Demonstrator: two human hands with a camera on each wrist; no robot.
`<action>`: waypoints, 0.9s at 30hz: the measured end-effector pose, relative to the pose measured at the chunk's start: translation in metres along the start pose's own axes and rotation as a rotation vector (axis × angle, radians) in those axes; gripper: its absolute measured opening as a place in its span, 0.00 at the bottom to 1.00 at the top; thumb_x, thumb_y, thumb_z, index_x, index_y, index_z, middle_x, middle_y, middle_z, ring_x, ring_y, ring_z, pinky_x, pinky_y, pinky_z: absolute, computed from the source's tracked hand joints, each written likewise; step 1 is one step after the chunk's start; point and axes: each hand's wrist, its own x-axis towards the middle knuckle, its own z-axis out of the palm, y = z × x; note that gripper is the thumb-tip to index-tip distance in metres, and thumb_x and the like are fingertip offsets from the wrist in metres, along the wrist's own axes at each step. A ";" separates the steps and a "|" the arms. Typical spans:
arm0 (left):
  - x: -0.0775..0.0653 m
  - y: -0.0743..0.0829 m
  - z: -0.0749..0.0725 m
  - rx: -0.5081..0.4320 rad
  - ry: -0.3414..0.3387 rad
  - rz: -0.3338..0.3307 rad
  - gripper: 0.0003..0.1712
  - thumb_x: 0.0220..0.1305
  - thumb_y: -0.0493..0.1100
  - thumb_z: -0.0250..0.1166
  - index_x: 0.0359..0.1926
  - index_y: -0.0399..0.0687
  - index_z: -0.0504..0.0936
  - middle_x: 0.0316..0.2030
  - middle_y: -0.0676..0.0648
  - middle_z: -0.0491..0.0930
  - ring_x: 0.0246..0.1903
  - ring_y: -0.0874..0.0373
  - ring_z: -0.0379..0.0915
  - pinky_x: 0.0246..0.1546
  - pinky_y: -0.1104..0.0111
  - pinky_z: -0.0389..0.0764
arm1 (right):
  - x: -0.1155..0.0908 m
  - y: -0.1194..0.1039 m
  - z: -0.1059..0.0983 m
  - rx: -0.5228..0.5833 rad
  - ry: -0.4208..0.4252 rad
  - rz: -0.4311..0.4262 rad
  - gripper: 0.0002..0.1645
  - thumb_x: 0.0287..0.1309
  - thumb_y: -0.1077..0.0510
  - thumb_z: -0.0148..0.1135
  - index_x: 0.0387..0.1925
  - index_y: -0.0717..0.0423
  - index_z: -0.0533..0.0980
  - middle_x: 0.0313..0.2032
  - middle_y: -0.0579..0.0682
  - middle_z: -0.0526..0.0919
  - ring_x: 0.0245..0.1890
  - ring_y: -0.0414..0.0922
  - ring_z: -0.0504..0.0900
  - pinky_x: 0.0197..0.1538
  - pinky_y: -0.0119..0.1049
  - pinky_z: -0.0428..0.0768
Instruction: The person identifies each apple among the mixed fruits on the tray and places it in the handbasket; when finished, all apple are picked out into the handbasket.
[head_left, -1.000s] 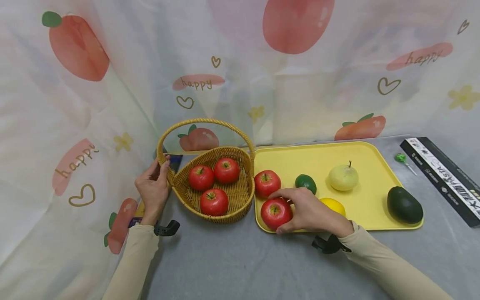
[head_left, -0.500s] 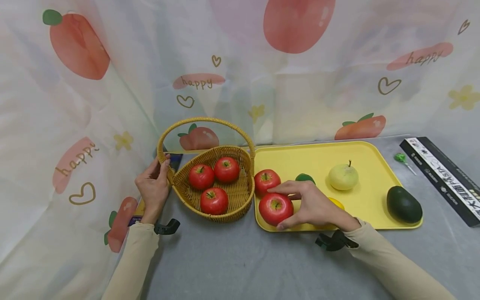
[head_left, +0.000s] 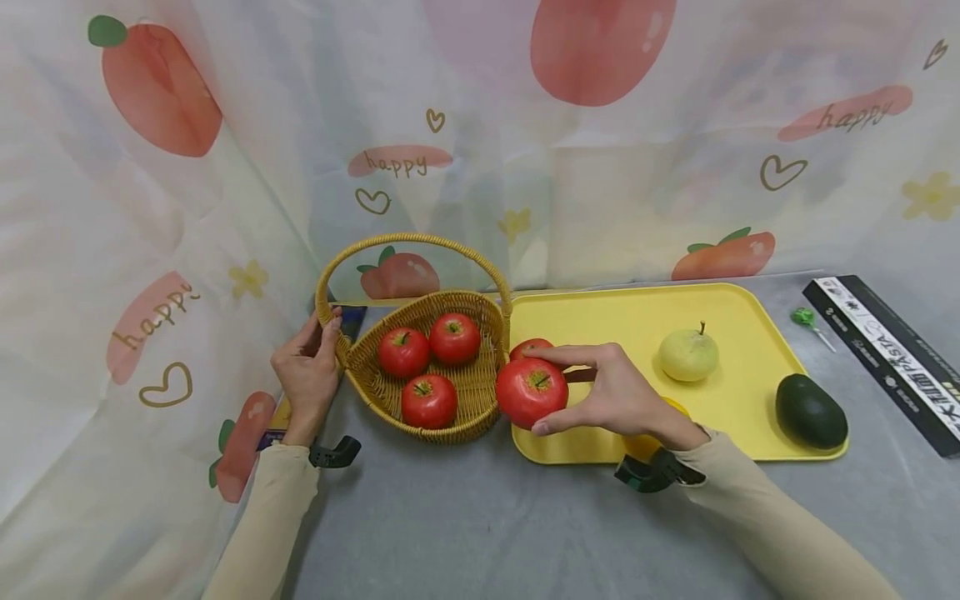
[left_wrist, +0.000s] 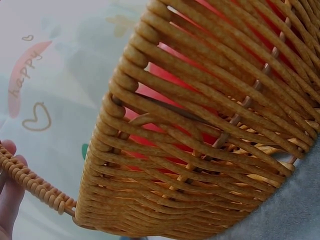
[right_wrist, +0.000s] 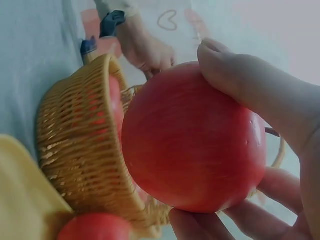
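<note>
Raised off the tray, a red apple [head_left: 531, 393] is held between the thumb and fingers of my right hand [head_left: 611, 392], just right of the basket's rim. In the right wrist view that apple [right_wrist: 195, 140] fills the middle. My left hand [head_left: 307, 371] grips the left side of the handle of a wicker basket [head_left: 474, 427]. Three red apples lie inside the basket, one of them the front apple [head_left: 428, 402]. Another red apple [head_left: 529, 346] on the yellow tray [head_left: 600, 312] is partly hidden behind the held one. The left wrist view shows the basket's woven wall [left_wrist: 190, 135] close up.
The tray also bears a pale green pear-like fruit [head_left: 688, 355], a dark green avocado [head_left: 811, 412] and a yellow fruit [head_left: 642, 447] mostly covered by my right wrist. To its right lie a green lollipop [head_left: 803, 317] and a long black box [head_left: 885, 358]. A printed curtain [head_left: 622, 192] stands behind.
My right hand has lifted the apple from the tray's front left corner and carried it up and left toward the basket. My left hand stays on the handle.
</note>
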 end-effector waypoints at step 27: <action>0.001 0.000 0.001 -0.010 0.013 0.004 0.20 0.70 0.32 0.70 0.61 0.43 0.87 0.50 0.33 0.89 0.43 0.75 0.86 0.45 0.82 0.83 | 0.049 -0.005 0.048 0.108 -0.044 0.052 0.48 0.41 0.51 0.91 0.67 0.49 0.82 0.56 0.47 0.89 0.51 0.45 0.89 0.53 0.46 0.89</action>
